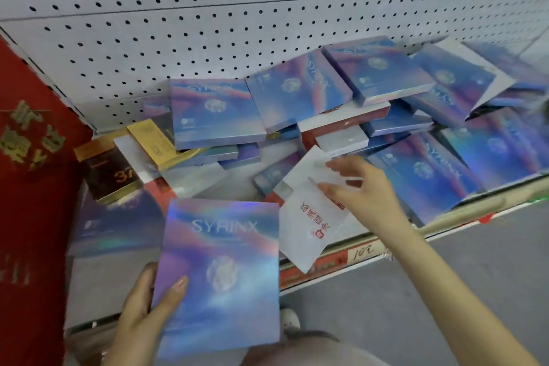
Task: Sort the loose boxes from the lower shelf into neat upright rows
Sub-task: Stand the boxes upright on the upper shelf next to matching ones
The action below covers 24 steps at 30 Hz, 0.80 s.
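Nearest the camera, the left hand point(148, 300) is gripping a holographic box point(219, 276) printed "SYRINX", with the thumb lying across its lower left front. It is holding the box upright over the front of the lower shelf point(104, 285). Just right of that held box, the right hand point(356, 190) is reaching in with fingers spread wide. Its fingertips are touching a white box point(309, 223) with red Chinese characters, which is lying tilted over the shelf lip. Below-right of the held box, a red price strip point(364, 251) is showing handwritten "102". Beyond the held box, more SYRINX boxes point(300, 89) are lying flat, jumbled and overlapping. Up-left of it, a black-and-gold box point(116, 175) is showing "37". Farther back, white pegboard point(208, 24) is rising, and left of the held box a red panel point(29, 134) is carrying gold characters.
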### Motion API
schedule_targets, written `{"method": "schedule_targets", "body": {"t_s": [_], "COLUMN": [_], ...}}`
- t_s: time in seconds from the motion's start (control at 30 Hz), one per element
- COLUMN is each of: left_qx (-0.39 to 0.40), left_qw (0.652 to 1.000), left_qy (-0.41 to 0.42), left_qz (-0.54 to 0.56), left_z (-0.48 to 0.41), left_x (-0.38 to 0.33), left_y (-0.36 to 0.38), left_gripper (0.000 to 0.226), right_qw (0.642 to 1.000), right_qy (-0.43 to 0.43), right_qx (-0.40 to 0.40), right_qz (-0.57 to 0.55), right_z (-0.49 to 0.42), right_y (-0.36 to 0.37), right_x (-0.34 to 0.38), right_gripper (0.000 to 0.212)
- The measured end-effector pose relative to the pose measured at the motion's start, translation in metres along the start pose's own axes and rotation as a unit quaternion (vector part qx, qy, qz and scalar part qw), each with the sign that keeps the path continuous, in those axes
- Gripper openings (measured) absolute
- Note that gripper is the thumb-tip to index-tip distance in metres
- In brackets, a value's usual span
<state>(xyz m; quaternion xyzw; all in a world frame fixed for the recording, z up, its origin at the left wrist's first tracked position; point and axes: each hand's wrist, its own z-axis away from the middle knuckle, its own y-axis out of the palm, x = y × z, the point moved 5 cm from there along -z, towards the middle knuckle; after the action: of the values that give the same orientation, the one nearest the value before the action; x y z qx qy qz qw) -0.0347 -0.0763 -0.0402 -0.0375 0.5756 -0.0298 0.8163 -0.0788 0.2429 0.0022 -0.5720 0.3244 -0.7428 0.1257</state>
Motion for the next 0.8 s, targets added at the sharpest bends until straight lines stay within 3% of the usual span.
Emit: {"method": "schedule_targets", "body": {"t_s": [0.07,0.1,0.2,0.27,0.33,0.47,0.53,0.67,0.73,0.8], "left_qx": [-0.049,-0.059,-0.063,-0.08,-0.107,-0.153,-0.167,-0.188,-0.203,-0.199], "left_qw": [0.999,0.998,0.998,0.997,0.994,0.987,0.986,0.981,0.977,0.978], "left_qy": [-0.014,-0.02,-0.019,-0.009,-0.007,-0.024,-0.011,0.04,0.058,0.068], "left_qz": [-0.007,0.0,0.009,0.01,0.036,0.042,0.024,-0.02,-0.026,0.004], "left_z": [0.0,-0.003,-0.01,-0.008,-0.002,0.021,0.034,0.06,0.07,0.083], "left_x": [0.002,0.0,0.013,0.016,0.018,0.01,-0.002,-0.019,-0.018,-0.016], "left_y": [-0.016,-0.019,-0.029,-0.028,-0.022,-0.006,0.005,0.047,0.08,0.129], "left_gripper": [0.025,0.014,0.03,0.019,0.005,0.016,0.016,0.023,0.016,0.01], "right_qw": [0.998,0.998,0.996,0.988,0.987,0.977,0.962,0.895,0.838,0.813], "right_qy": [0.012,0.026,0.067,0.063,0.08,0.158,0.174,0.219,0.235,0.216], "right_qx": [-0.046,-0.037,0.022,0.032,0.058,0.114,0.104,0.071,0.052,0.038], "right_qz": [0.046,0.047,0.058,0.136,0.128,-0.081,-0.183,-0.383,-0.489,-0.539], "right_z": [-0.006,-0.009,-0.015,-0.019,-0.024,-0.012,0.002,0.042,0.062,0.078], "right_y": [-0.011,-0.012,-0.002,0.002,0.003,-0.002,-0.012,-0.055,-0.094,-0.143], "right_x": [-0.017,-0.029,-0.048,-0.054,-0.052,-0.049,-0.058,-0.109,-0.137,-0.166], "right_gripper": [0.042,0.05,0.07,0.078,0.072,0.021,0.011,0.017,0.02,0.033]}}
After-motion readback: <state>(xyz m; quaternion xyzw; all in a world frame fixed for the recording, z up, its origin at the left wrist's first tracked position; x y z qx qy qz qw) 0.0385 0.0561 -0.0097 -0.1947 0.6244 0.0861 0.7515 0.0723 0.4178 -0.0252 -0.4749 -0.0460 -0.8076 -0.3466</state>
